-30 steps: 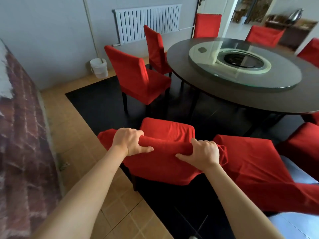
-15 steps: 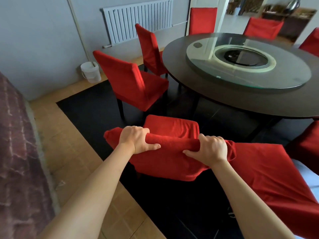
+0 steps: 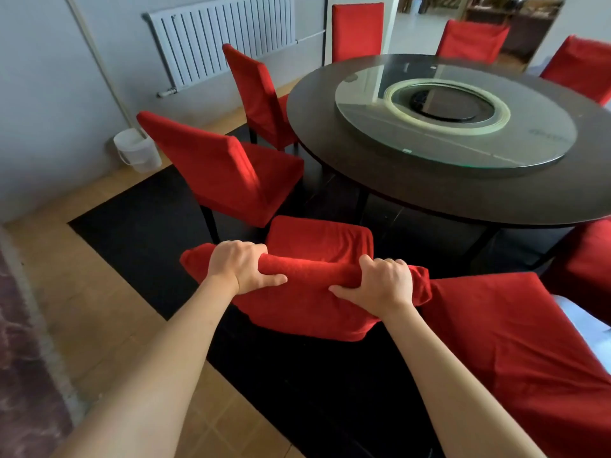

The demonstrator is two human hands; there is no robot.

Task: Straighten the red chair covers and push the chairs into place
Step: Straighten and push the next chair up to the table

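A chair in a red cover [image 3: 307,312] stands right in front of me, its seat pointing at the round dark table [image 3: 463,196]. My left hand [image 3: 243,266] grips the top of its backrest on the left, fingers curled over the far side. My right hand [image 3: 383,284] grips the same top edge on the right. The cover is wrinkled on the seat. Another red-covered chair [image 3: 515,352] stands close on the right, touching this one's corner. A third red chair [image 3: 224,173] stands ahead on the left, turned at an angle to the table.
More red chairs [image 3: 261,94] ring the table, which carries a glass turntable [image 3: 453,114]. A white bucket [image 3: 137,153] stands by the grey wall under a radiator [image 3: 221,41]. Black floor lies around the table, tan tiles to the left, a brick-patterned surface [image 3: 23,342] at far left.
The chair I hold has moved forward toward the table, and my view has moved with it. Both hands keep the same grip on the backrest top.
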